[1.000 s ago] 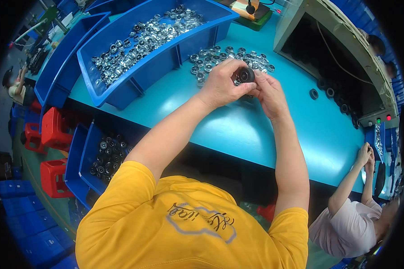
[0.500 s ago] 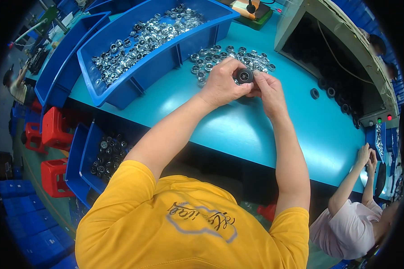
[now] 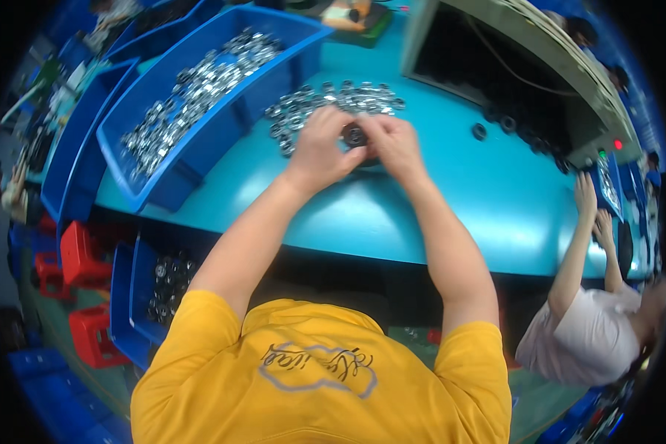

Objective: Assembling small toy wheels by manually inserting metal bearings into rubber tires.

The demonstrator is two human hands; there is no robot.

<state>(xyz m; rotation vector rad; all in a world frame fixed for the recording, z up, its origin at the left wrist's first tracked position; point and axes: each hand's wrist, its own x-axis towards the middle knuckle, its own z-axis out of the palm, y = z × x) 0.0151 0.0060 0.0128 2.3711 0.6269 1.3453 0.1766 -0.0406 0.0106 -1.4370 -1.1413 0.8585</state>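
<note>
Your left hand point(image 3: 325, 144) and right hand point(image 3: 394, 144) close around a small dark round part point(image 3: 354, 135) just above the frame's centre, so only its top shows and you cannot tell its shape or how your fingertips grip it. The shiny ring parts point(image 3: 325, 103) heaped behind your hands, and those in the blue bin point(image 3: 200, 133) at upper left, are too small to tell apart. At the right edge, the co-worker point(image 3: 599, 333) is cut off by the dark fisheye rim.
</note>
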